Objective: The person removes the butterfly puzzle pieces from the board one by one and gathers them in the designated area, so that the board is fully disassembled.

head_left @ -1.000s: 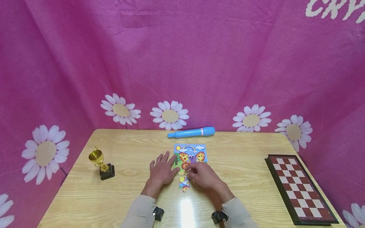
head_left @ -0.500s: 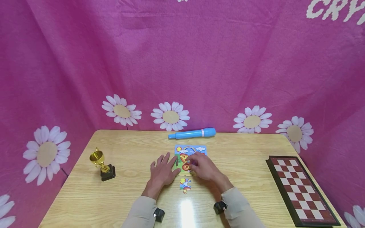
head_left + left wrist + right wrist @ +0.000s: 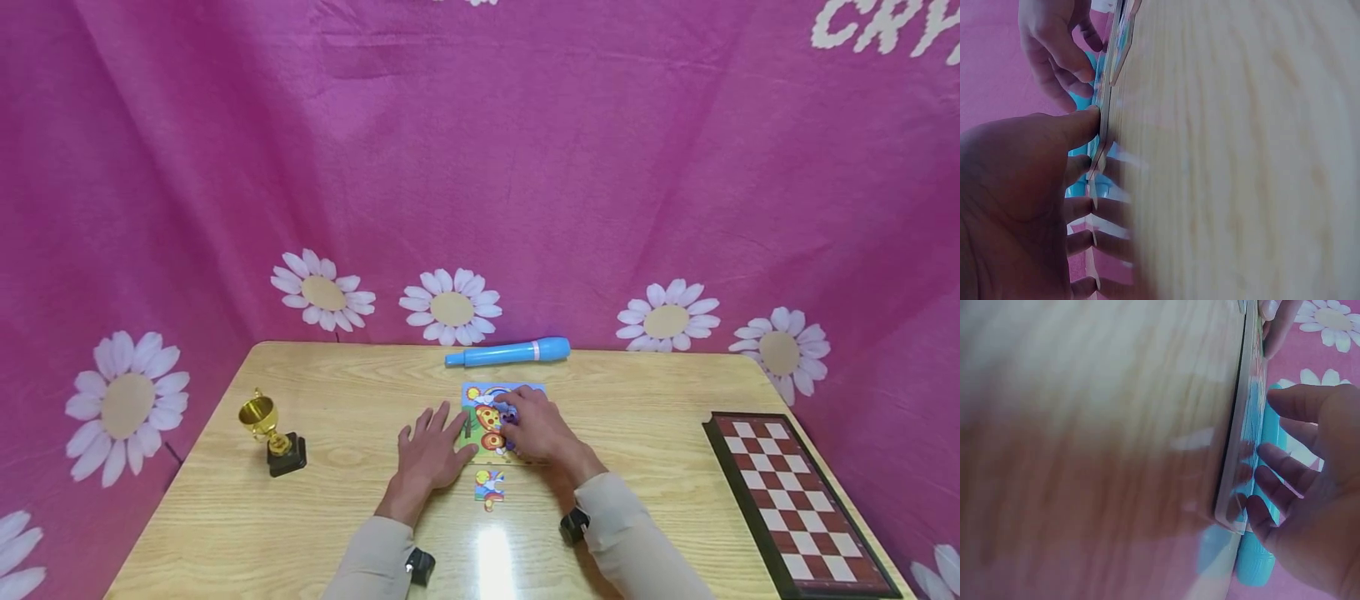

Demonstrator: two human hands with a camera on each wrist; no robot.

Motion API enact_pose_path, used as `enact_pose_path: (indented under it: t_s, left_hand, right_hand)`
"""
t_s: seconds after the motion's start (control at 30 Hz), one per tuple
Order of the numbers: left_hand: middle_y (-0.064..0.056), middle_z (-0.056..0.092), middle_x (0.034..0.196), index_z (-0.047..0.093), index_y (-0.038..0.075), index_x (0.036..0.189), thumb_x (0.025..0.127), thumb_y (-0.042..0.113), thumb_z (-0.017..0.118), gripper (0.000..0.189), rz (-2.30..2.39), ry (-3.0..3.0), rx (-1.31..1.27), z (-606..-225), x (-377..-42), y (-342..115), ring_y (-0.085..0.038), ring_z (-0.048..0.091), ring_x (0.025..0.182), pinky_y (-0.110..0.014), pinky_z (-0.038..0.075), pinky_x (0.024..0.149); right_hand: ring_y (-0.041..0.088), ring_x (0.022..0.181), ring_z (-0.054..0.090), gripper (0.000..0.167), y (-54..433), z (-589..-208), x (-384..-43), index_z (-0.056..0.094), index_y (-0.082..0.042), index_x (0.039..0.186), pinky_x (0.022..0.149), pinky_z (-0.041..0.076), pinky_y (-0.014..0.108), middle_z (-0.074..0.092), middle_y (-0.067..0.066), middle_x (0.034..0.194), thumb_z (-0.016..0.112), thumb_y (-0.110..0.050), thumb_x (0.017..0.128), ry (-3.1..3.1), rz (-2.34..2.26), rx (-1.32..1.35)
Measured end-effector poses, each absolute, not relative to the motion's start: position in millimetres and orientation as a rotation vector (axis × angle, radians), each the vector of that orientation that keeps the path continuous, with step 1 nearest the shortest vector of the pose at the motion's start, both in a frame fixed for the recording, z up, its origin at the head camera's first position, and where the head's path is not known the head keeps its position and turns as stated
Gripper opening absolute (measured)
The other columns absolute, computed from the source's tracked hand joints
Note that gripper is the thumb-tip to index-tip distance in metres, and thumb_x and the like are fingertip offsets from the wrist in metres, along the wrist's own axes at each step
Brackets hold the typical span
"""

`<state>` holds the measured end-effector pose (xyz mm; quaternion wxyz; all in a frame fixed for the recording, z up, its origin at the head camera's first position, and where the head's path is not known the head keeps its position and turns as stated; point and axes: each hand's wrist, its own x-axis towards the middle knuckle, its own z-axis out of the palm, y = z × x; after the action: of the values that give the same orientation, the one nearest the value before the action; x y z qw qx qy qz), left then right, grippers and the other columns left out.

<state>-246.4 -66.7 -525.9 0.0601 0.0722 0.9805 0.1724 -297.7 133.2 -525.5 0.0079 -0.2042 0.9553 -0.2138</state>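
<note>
A butterfly jigsaw puzzle [image 3: 474, 450] in a flat tray lies at the middle of the wooden table. My left hand [image 3: 427, 457] rests at its left side, fingers spread; in the left wrist view the thumb [image 3: 1085, 125] touches the tray's edge. Over the right half of the picture is my right hand [image 3: 534, 423], hiding much of it. In the right wrist view that hand's fingers [image 3: 1285, 469] are loosely bent, tips at the puzzle surface, with nothing seen between them. A loose puzzle piece [image 3: 490, 485] with a sun on it lies just in front of the tray.
A blue microphone-shaped stick [image 3: 506, 353] lies behind the puzzle near the table's back edge. At the left stands a gold trophy cup [image 3: 272, 435] on a black base. A red and white checkered board [image 3: 795, 500] lies at the right. Pink flowered cloth [image 3: 480, 167] hangs behind.
My right hand has moved from the puzzle's front edge up and to the right across the picture, uncovering the loose piece and the left wing. My left hand has stayed in place.
</note>
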Motion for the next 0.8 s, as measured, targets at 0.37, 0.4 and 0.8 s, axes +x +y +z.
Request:
enact_pose_path:
  t_s: [0.37, 0.4, 0.8]
  left_hand:
    - [-0.007, 0.031, 0.158, 0.044, 0.025, 0.146, 0.094, 0.05, 0.052, 0.057, 0.5, 2.971, 0.211, -525, -246, -65, -0.035, 0.027, 0.145, -0.064, 0.024, 0.11]
    - [-0.007, 0.031, 0.158, 0.044, 0.025, 0.146, 0.094, 0.05, 0.052, 0.057, 0.5, 2.971, 0.21, -525, -246, -65, -0.035, 0.027, 0.145, -0.064, 0.024, 0.11]
    - [-0.007, 0.031, 0.159, 0.044, 0.025, 0.146, 0.094, 0.05, 0.053, 0.058, 0.523, 2.97, 0.194, -526, -246, -66, -0.035, 0.026, 0.146, -0.064, 0.023, 0.111]
  right_hand:
    - [0.026, 0.121, 0.044, 0.043, 126, -521, -312, 0.061, -0.023, 0.13, 0.092, 0.037, 0.051, 0.049, 0.006, 0.134, 0.065, -0.027, 0.087, 2.941, -0.559, -0.553]
    - [0.026, 0.121, 0.044, 0.043, 125, -521, -313, 0.061, -0.024, 0.13, 0.091, 0.037, 0.051, 0.048, 0.005, 0.134, 0.065, -0.027, 0.086, 2.935, -0.562, -0.541]
    - [0.026, 0.119, 0.044, 0.041, 121, -521, -323, 0.061, -0.029, 0.13, 0.093, 0.036, 0.052, 0.048, 0.004, 0.131, 0.065, -0.031, 0.089, 2.913, -0.515, -0.487]
